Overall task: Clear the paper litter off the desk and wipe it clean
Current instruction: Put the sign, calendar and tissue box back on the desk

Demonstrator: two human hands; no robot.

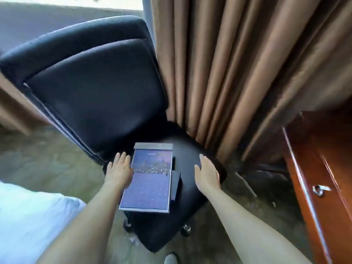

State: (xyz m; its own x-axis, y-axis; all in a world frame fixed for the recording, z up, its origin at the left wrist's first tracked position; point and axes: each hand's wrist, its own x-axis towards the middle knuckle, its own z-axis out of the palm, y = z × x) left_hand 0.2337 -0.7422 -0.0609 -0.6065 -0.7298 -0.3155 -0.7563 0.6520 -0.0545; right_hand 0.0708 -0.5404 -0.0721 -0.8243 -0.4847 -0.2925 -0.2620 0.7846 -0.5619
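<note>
A purple printed calendar or booklet [148, 178] lies flat on the seat of a black office chair [95, 92], with a dark card or folder [176, 184] tucked under its right edge. My left hand [119, 170] hovers flat at the booklet's left edge, fingers straight, holding nothing. My right hand [207, 173] is spread open over the right side of the seat, apart from the booklet and empty. Only the desk's wooden side [323, 178] shows at the right; its top is out of view.
Brown curtains [238, 73] hang behind and right of the chair. The desk side carries a metal drawer handle [320, 189]. A white bed edge [28, 216] lies at the lower left. Carpet surrounds the chair's base, and my foot [170, 259] shows at the bottom.
</note>
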